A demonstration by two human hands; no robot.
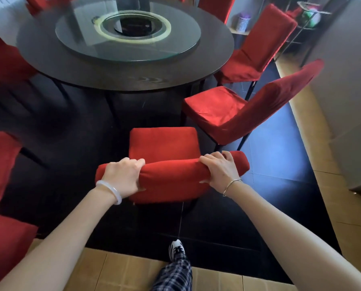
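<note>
Two hands: my left hand [122, 175] and my right hand [219, 171] each grip the top of the red chair [164, 143], fingers curled over the far side and thumbs on the side nearest me.
Head view, chair: it stands on the dark floor [270, 164] straight ahead of me, its seat pointing at the round tabletop [49, 59] and not yet tucked under the near edge.
Long axis: the backrest [173, 175] top runs left to right across me, its right end slightly farther off.
Hand placement: the left hand sits near the left end, the right hand a little in from the right end; neither is clearly nearer.
Coming move: I judge a straight push forward toward the tabletop's near edge.
Watch: the neighbouring chair [227, 114] stands just beside, to the front right, and could get bumped.
Writing: none I can read; the covers are plain red, and the glass turntable [175, 49] shows no label.
</note>
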